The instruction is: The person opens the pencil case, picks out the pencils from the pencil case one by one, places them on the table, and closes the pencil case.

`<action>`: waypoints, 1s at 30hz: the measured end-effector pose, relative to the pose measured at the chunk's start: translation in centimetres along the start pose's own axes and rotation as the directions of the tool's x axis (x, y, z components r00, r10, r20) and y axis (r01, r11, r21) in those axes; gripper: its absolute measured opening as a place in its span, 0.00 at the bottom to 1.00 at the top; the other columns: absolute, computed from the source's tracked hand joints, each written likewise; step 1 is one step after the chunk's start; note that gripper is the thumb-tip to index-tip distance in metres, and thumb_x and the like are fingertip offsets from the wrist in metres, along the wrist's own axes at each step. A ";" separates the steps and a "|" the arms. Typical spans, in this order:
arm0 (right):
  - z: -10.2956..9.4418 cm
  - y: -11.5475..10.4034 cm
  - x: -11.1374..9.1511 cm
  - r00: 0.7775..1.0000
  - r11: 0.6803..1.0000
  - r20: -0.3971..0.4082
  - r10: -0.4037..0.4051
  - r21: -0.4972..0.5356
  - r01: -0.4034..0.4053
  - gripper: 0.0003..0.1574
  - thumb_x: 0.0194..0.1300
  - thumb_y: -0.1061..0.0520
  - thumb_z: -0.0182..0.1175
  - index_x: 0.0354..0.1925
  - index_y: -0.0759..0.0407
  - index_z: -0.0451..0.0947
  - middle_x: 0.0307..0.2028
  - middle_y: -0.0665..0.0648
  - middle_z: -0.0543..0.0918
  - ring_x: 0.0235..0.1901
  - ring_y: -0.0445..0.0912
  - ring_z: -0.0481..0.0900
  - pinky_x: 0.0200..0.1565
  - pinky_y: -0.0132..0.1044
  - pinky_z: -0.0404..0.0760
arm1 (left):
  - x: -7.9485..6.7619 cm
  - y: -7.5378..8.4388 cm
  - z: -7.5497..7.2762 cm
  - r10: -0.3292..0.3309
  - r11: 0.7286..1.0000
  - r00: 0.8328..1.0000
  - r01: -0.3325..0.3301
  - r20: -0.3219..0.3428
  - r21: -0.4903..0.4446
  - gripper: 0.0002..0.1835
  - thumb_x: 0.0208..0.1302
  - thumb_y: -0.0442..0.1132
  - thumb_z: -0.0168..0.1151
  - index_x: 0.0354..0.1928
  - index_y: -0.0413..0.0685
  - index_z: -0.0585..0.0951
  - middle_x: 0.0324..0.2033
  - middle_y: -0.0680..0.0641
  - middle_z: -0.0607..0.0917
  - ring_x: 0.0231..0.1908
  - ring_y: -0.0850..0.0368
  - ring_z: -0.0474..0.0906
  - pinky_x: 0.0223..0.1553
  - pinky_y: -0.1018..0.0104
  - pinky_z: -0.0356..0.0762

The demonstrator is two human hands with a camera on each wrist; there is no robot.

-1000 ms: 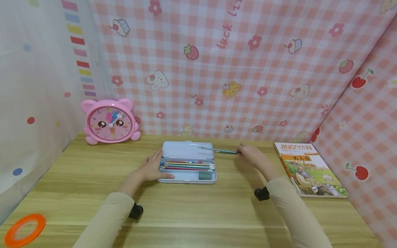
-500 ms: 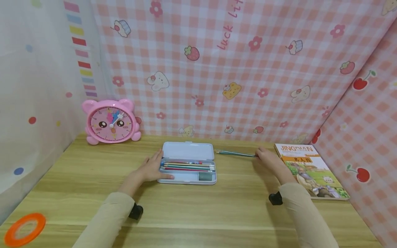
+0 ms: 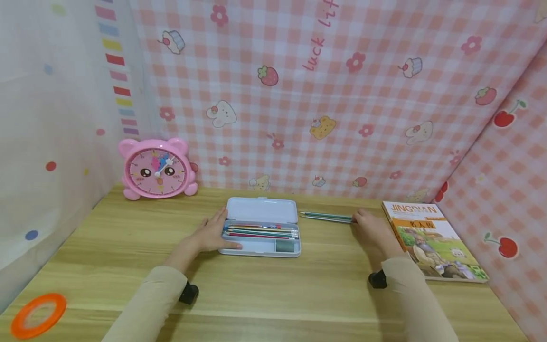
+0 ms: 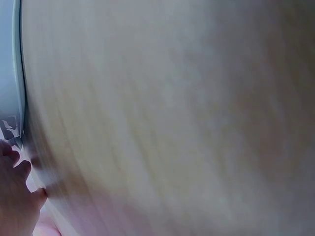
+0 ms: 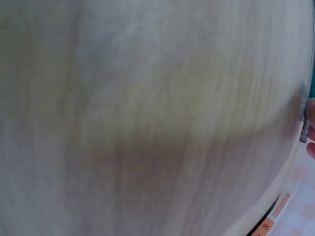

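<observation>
A white pencil case lies with its lid folded back. Several pencils fill its long compartment, and a grey-green block sits in the small front one. My left hand rests on the case's left end, fingers spread along its side and thumb over the front compartment. To the right of the case, my right hand pinches two pencils by their ends, tips pointing left, low over the table. In the right wrist view only a pencil end and some fingertips show.
A pink bear-shaped clock stands at the back left. Close to my right forearm lies a book. An orange ring is at the front left of the wooden table. Patterned cloth walls the back.
My right hand has moved right and slightly down with the pencils, away from the open lid toward the table near the book. My left hand stays on the case.
</observation>
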State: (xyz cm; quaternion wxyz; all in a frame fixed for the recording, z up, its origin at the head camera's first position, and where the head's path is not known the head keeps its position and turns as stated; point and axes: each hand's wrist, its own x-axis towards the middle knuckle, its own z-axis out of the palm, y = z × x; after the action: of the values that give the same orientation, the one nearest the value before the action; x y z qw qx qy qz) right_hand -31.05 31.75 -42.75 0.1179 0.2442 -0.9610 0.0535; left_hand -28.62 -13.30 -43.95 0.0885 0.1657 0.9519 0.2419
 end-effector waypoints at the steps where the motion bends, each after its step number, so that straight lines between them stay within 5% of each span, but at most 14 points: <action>1: 0.0 0.0 0.0 1.000 1.000 -0.008 -0.007 -0.014 0.007 0.03 0.60 0.65 0.55 0.33 0.64 0.76 0.31 0.58 0.74 0.29 0.50 0.76 0.31 0.43 0.77 | 0.0 0.0 0.0 0.001 1.000 1.000 -0.001 -0.001 0.000 0.63 0.45 0.65 0.65 0.69 0.30 0.44 0.70 0.33 0.46 0.70 0.38 0.42 0.66 0.37 0.39; 17: 0.7 0.5 -0.2 0.997 0.991 -0.021 0.068 0.114 -0.065 0.04 0.59 0.69 0.55 0.34 0.68 0.76 0.31 0.61 0.75 0.34 0.55 0.77 0.39 0.49 0.77 | 0.3 0.4 0.3 0.018 1.000 1.000 -0.018 -0.006 0.002 0.64 0.44 0.65 0.65 0.68 0.30 0.44 0.69 0.32 0.46 0.69 0.38 0.43 0.66 0.37 0.40; 23: 0.8 0.5 0.0 0.988 0.974 -0.071 0.134 0.194 -0.118 0.07 0.57 0.68 0.58 0.36 0.71 0.76 0.34 0.67 0.77 0.37 0.58 0.77 0.42 0.52 0.77 | -0.1 0.4 0.2 0.027 0.999 1.000 -0.028 -0.013 -0.036 0.65 0.42 0.67 0.65 0.68 0.30 0.44 0.69 0.31 0.45 0.70 0.38 0.42 0.66 0.37 0.37; 30: 0.4 -0.7 0.7 0.981 0.948 -0.026 0.194 0.264 -0.180 0.11 0.59 0.63 0.59 0.40 0.70 0.76 0.37 0.67 0.77 0.38 0.58 0.77 0.42 0.51 0.77 | -0.3 0.3 -0.1 0.037 0.998 0.999 -0.038 -0.024 -0.053 0.66 0.40 0.69 0.64 0.68 0.30 0.44 0.69 0.30 0.46 0.69 0.36 0.43 0.66 0.36 0.37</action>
State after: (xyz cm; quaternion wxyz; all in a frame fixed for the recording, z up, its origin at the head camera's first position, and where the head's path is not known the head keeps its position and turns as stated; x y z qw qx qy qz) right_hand -31.38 30.71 -42.93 0.1040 0.1640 -0.9611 0.1963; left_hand -28.24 -13.23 -43.72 0.0773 0.1783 0.9428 0.2710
